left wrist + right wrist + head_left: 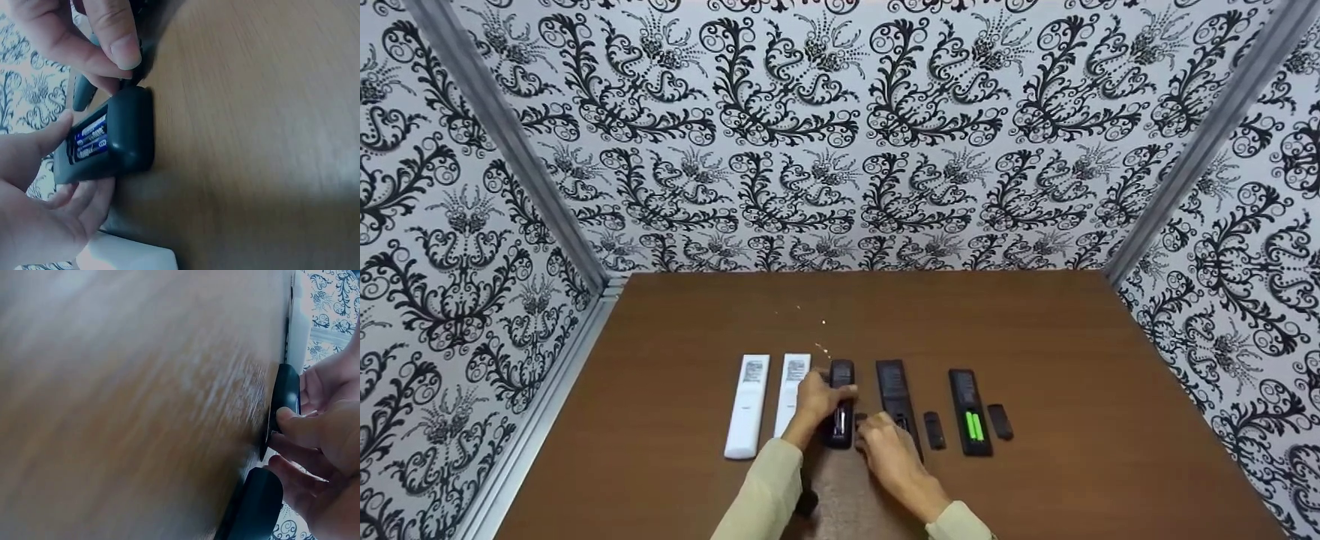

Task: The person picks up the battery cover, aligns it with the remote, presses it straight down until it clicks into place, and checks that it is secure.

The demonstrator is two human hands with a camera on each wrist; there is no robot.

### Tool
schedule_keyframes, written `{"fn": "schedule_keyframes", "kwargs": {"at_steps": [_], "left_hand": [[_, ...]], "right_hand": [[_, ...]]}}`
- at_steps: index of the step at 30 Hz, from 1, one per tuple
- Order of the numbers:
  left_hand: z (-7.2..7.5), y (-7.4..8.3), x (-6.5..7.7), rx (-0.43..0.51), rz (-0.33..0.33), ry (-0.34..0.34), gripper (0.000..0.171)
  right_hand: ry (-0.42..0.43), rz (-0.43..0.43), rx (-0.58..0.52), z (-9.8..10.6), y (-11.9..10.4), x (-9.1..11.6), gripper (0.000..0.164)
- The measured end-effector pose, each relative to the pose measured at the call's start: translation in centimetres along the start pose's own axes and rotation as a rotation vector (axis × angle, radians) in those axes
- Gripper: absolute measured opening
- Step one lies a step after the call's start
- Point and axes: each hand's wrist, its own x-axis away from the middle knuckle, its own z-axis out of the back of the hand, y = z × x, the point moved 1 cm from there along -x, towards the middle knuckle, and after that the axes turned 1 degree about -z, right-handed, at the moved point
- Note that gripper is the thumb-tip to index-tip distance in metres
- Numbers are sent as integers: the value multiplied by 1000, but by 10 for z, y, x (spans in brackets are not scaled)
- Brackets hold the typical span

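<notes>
A black remote control (842,372) lies back up on the table, its battery compartment uncovered. Two blue batteries (91,140) sit in the compartment, as the left wrist view shows. My left hand (817,399) grips this remote by its sides, thumb on one edge and fingers on the other. Close on its right, my right hand (887,448) has thumb and fingers pinched at a thin dark battery cover (264,445) down at the table. Those fingers partly hide the cover. Another black remote (893,379) with its compartment open lies partly beneath the right hand.
Two white remotes (747,409) (795,369) lie to the left. On the right are a loose black cover (934,430), a black remote (962,386) holding green batteries (974,426), and another cover (1000,421). Patterned walls (825,187) enclose the wooden table (960,322).
</notes>
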Motion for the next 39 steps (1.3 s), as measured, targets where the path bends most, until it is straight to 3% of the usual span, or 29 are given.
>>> {"fn": "schedule_keyframes", "kwargs": {"at_steps": [4,8,12,17,24,27,31,36,39], "left_hand": [[4,-5,-2,139,48,-17,42],[9,-8,-3,289,128,-86,44],[10,-10,-3,385,153,-144,44],[9,-12,-3,402,120,-160,42],[9,-13,-3,421,98,-150,42],[10,-13,-4,419,109,-157,43],[12,-14,-6,438,116,-159,42],[12,-13,-7,440,99,-155,39],[13,-13,-6,428,93,-153,40]], "right_hand": [[14,-42,-89,4,-1,1,11],[4,-105,-277,9,-1,0,7],[-31,-150,-394,14,-2,-3,7],[-23,-198,-411,17,-2,-4,17],[190,-161,-390,20,-2,-11,22],[236,-141,-351,21,-3,-17,23],[213,-191,-406,22,-5,-25,27],[182,-246,-590,15,-4,-35,14],[186,-241,-607,9,-5,-40,9]]}}
